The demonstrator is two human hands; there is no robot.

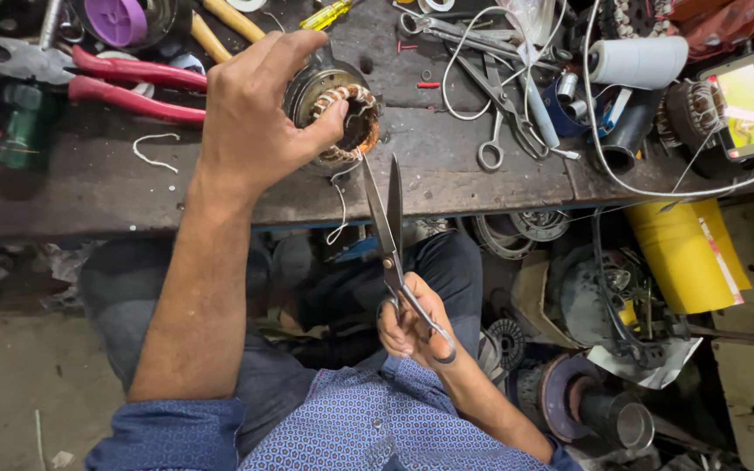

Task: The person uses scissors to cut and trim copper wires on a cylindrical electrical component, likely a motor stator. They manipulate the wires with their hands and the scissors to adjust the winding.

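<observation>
At the workbench edge [220, 205], the left hand [255, 113] grips a motor stator [338, 109]; the right hand [412, 327] holds scissors [387, 218] nearly closed beside its copper winding, so a stray snip could nick the coil instead of the loose white thread [340, 205].

Lit yellow-green phone screen [750, 105], bench's right end [482, 187]

Dark wooden workbench [447, 179], red-handled pliers [124, 83], scissors [495, 96], white thread spool [639, 59]

The left hand [259, 109] reaches forward on an outstretched bare forearm, fingers curled in a grip; the right hand [412, 327] (kept close to the body) is closed, wrist bent.
</observation>
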